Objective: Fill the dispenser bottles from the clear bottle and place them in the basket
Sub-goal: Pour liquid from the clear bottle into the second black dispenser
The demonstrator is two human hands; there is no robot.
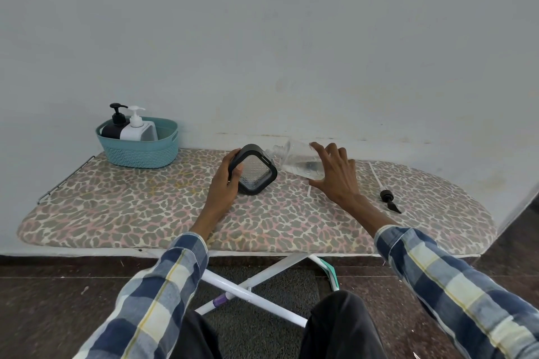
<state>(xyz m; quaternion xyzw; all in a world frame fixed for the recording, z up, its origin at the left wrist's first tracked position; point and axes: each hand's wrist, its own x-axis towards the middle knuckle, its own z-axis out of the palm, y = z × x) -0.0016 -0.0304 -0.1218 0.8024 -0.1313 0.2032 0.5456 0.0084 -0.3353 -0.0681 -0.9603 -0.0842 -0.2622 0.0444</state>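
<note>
My left hand (224, 183) grips a black-framed dispenser bottle (255, 169) with a clear ribbed face, tilted on the ironing board (116, 213). My right hand (335, 175) holds the clear bottle (300, 163) tipped on its side, its open neck pointing left at the dispenser's top corner. A little clear liquid lies in it. The dispenser's black pump head (389, 199) with its white tube lies loose on the board to the right. At the board's far left stands a teal basket (140, 151) holding a black dispenser bottle (115, 124) and a white one (135, 125).
The board has a leopard-print cover and stands against a pale wall. Its white crossed legs (250, 285) show below the near edge, over a dark floor. My knees are close to the legs.
</note>
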